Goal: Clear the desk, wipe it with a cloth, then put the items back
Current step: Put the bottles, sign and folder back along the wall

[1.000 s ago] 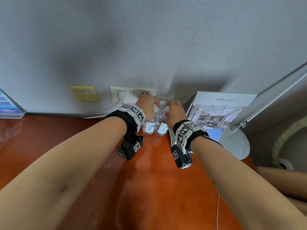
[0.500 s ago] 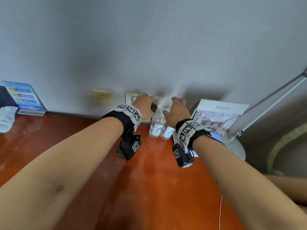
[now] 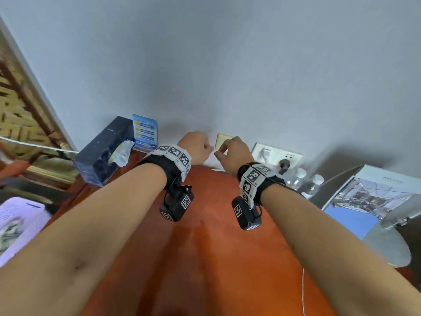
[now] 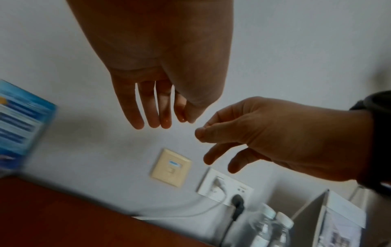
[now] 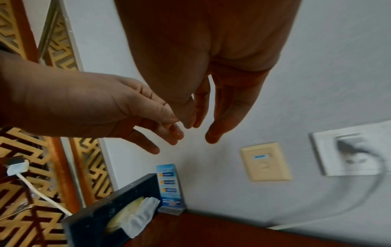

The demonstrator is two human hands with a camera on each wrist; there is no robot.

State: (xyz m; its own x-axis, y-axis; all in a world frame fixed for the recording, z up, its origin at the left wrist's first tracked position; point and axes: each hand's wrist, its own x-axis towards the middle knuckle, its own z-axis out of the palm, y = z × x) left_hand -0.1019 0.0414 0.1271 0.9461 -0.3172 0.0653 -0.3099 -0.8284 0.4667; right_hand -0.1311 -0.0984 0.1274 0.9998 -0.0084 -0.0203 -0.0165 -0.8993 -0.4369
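Observation:
My left hand (image 3: 208, 148) and right hand (image 3: 219, 151) hover side by side above the red-brown desk (image 3: 205, 247), close to the wall. Both hold nothing. In the left wrist view the left hand (image 4: 160, 123) has straight, relaxed fingers, and in the right wrist view the right hand (image 5: 198, 132) hangs loosely. Two clear water bottles (image 3: 307, 181) with white caps stand at the wall to the right of my right wrist, untouched; the bottles (image 4: 273, 230) also show low in the left wrist view. A dark tissue box (image 3: 104, 153) sits at the desk's left end.
A blue sign stand (image 3: 144, 133) stands behind the tissue box. A beige wall plate (image 3: 222, 140) and a white socket (image 3: 278, 156) with plugs sit on the wall. A picture booklet (image 3: 376, 195) and a round lamp base (image 3: 387, 245) occupy the right. A white cable (image 3: 303, 293) crosses the desk.
Both hands have let go of the two bottles and moved left along the wall. The view has swung left, bringing the tissue box and sign closer.

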